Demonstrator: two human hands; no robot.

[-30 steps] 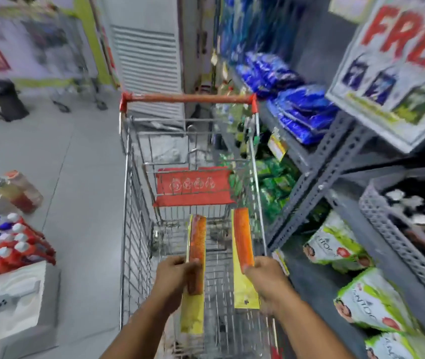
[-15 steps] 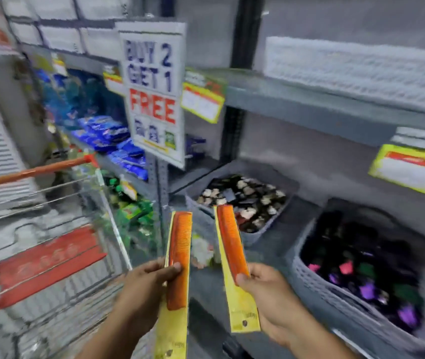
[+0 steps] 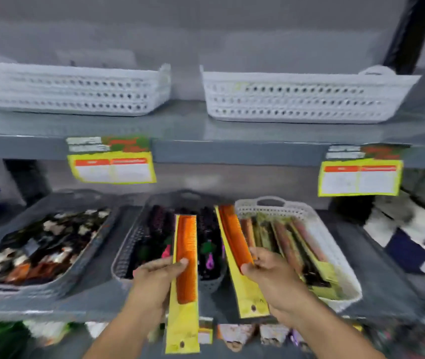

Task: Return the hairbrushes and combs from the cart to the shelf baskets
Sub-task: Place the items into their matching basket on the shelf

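Note:
My left hand (image 3: 154, 281) grips an orange comb on a yellow card (image 3: 186, 257), held upright in front of a grey basket of dark hairbrushes (image 3: 128, 252). My right hand (image 3: 276, 278) grips a second orange comb on a yellow card (image 3: 234, 239), tilted left, at the left rim of a white basket (image 3: 335, 255) that holds several packaged combs. Both baskets sit on the middle shelf. The cart is out of view.
A grey basket of small dark and orange items (image 3: 45, 244) sits at the left of the same shelf. Two white perforated baskets (image 3: 304, 97) stand on the upper shelf. Yellow price tags (image 3: 113, 167) hang from the shelf edge. More packaged goods lie below.
The view has swung right from the cart to face the shelf baskets. Both hands still hold their combs, now raised in front of the middle shelf.

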